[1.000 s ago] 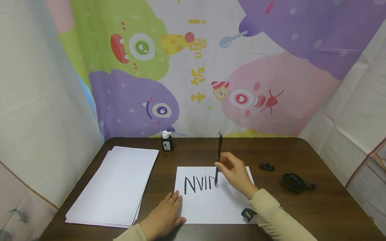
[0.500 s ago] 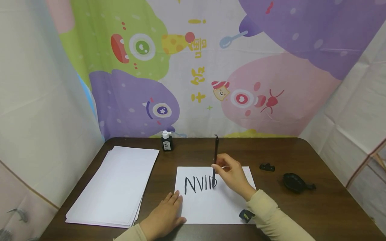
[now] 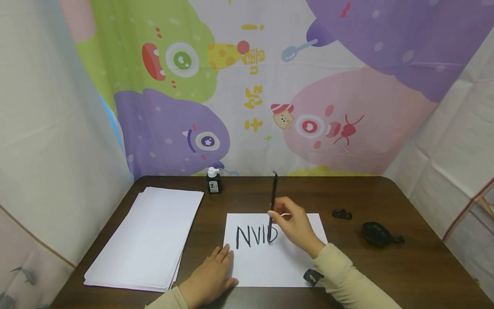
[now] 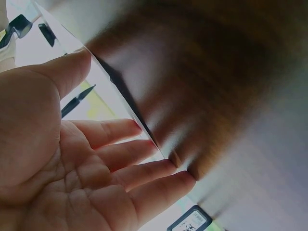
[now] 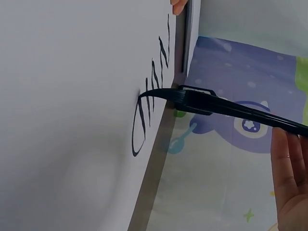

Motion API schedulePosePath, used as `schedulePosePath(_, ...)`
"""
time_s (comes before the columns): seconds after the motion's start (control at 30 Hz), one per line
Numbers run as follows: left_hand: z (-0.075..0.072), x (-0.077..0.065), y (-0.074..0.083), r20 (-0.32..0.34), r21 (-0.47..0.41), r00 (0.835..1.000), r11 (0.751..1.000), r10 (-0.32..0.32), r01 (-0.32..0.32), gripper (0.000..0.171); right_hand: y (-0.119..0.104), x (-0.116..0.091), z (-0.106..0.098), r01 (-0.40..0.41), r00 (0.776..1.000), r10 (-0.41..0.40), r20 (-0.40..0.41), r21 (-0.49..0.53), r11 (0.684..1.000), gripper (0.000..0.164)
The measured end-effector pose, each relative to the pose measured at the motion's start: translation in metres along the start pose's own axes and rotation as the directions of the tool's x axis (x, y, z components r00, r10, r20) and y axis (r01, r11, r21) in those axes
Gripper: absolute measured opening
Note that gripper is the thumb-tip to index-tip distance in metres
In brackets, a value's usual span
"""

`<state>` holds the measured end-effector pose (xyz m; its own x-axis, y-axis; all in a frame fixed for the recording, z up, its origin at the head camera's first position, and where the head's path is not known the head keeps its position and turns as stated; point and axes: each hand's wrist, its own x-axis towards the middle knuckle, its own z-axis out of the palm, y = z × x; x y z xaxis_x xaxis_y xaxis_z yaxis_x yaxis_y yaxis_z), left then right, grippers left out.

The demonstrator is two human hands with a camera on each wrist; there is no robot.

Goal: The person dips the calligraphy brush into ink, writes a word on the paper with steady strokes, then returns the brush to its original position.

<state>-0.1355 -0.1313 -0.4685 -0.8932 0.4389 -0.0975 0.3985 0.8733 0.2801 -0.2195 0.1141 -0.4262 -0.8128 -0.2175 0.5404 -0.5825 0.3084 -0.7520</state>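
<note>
My right hand pinches a dark writing brush, held nearly upright over a white sheet. In the right wrist view the inked bristles bend against the paper at the foot of the last letter. Black letters reading "NVID" run across the upper left of the sheet. My left hand lies flat with fingers extended at the sheet's left edge. The left wrist view shows its fingertips touching down along that edge, holding nothing.
A stack of white paper lies to the left. An ink bottle with a white cap stands at the back. At the right are a black brush rest and a black leaf-shaped ink dish. A printed curtain hangs behind the table.
My right hand has moved slightly left and toward me with the brush, and the curved stroke of the "D" has been drawn. The left hand has stayed in place.
</note>
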Motion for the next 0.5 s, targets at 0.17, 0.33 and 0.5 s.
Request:
schedulePosePath(0.17,0.001,0.000,0.001,-0.018,0.003,1.000,1.000,0.008,-0.008,0.071,0.015,0.002,-0.003,0.016,0.999,-0.013,-0.045,0.074,0.997,0.019)
schedulePosePath(0.33,0.001,-0.001,0.001,-0.046,0.006,0.999,1.000,0.021,-0.021,0.070,0.018,0.005,-0.013,0.049,0.994,-0.036,-0.099,0.128,0.991,0.019)
schedulePosePath(0.5,0.001,0.000,0.001,-0.031,0.001,0.999,1.000,0.013,-0.013,0.070,0.020,0.007,-0.020,0.077,0.990,-0.057,-0.132,0.156,0.985,0.019)
